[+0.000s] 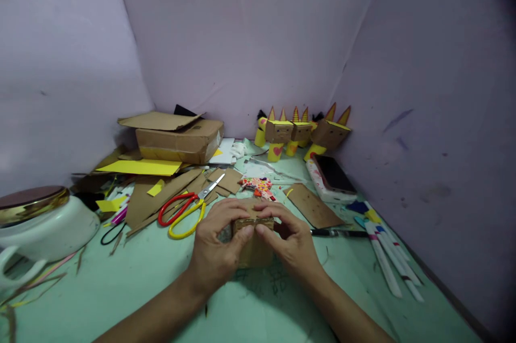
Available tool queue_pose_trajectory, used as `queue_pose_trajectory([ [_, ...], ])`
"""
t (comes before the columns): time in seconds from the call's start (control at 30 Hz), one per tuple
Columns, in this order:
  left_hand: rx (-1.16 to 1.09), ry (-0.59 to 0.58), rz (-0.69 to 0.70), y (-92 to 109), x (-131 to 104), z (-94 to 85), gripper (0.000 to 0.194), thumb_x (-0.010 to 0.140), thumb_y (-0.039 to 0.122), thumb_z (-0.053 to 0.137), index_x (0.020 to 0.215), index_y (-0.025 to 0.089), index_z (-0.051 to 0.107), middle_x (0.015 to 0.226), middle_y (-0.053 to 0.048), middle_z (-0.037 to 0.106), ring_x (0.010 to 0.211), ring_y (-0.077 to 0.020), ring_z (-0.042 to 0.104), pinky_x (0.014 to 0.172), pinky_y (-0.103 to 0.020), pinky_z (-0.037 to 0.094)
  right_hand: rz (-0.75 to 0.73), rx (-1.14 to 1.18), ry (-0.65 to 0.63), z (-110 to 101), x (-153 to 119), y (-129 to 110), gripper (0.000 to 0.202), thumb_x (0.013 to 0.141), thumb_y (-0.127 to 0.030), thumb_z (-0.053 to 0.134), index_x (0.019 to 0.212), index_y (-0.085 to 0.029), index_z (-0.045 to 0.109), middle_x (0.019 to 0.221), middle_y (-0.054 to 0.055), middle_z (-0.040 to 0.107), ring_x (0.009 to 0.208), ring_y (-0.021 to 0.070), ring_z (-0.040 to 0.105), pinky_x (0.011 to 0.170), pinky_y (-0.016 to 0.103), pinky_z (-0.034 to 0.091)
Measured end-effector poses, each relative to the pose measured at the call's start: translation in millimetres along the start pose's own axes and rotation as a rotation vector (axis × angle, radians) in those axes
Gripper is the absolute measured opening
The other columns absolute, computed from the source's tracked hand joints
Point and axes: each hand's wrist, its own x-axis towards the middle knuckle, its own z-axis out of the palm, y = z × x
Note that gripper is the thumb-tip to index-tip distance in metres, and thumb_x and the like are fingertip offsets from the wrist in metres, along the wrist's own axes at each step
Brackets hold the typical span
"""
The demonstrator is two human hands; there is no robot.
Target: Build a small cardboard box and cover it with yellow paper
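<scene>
A small brown cardboard box (255, 251) stands on the green table in front of me, between both hands. My left hand (220, 241) is closed on its left side, with the thumb on the front near the top edge. From the right, my right hand (292, 235) grips the same box, its thumb beside the left thumb and its fingers over the top. Scissors (189, 208) with one red and one yellow handle lie open just left of my left hand. A flowery patterned object (258, 187) is behind the box.
At the back left sits a cardboard carton (177, 141) near yellow sheets (139, 166) and cardboard scraps. A white pot (52, 227) is far left. Yellow figures with cardboard heads (280, 132) stand at the back. To the right are a phone (334, 173), cardboard piece (312, 206) and white markers (387, 259).
</scene>
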Motion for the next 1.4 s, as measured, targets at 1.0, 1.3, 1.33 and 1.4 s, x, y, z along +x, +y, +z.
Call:
queue_pose_trajectory([
  [1.0,-0.028,0.058,-0.147,6,2,-1.4,0.004,0.066,0.018,0.066,0.069,0.02,0.067,0.079,-0.004,0.07,0.084,-0.0225,0.064,0.081,-0.039,0.05,0.159,0.229,-0.116,-12,3,2,0.014,0.068,-0.022,0.072,0.075,-0.022,0.06,0.099,0.005,0.066,0.104,0.0216,0.058,0.085,0.035,0.049],
  [1.3,0.012,0.049,-0.13,7,2,-1.0,0.003,0.067,0.018,0.065,0.069,0.02,0.066,0.078,-0.004,0.07,0.084,-0.023,0.064,0.079,-0.039,0.05,0.153,0.204,-0.123,-15,4,3,0.016,0.068,-0.023,0.072,0.082,-0.023,0.063,0.099,0.006,0.065,0.104,0.0218,0.058,0.084,0.035,0.05],
  [1.33,0.014,0.048,-0.122,7,2,-1.0,0.003,0.067,0.018,0.065,0.069,0.02,0.066,0.078,-0.004,0.07,0.084,-0.0229,0.064,0.079,-0.039,0.05,0.15,0.196,-0.126,-15,4,2,0.015,0.068,-0.023,0.072,0.08,-0.022,0.063,0.098,0.006,0.065,0.104,0.0221,0.058,0.084,0.035,0.05],
  [1.4,0.019,0.045,-0.105,8,2,-1.1,0.003,0.067,0.019,0.065,0.07,0.02,0.066,0.078,-0.004,0.07,0.083,-0.0227,0.064,0.078,-0.038,0.051,0.149,0.179,-0.131,-15,4,1,0.012,0.067,-0.022,0.072,0.075,-0.022,0.064,0.096,0.006,0.065,0.105,0.0226,0.057,0.083,0.035,0.05],
])
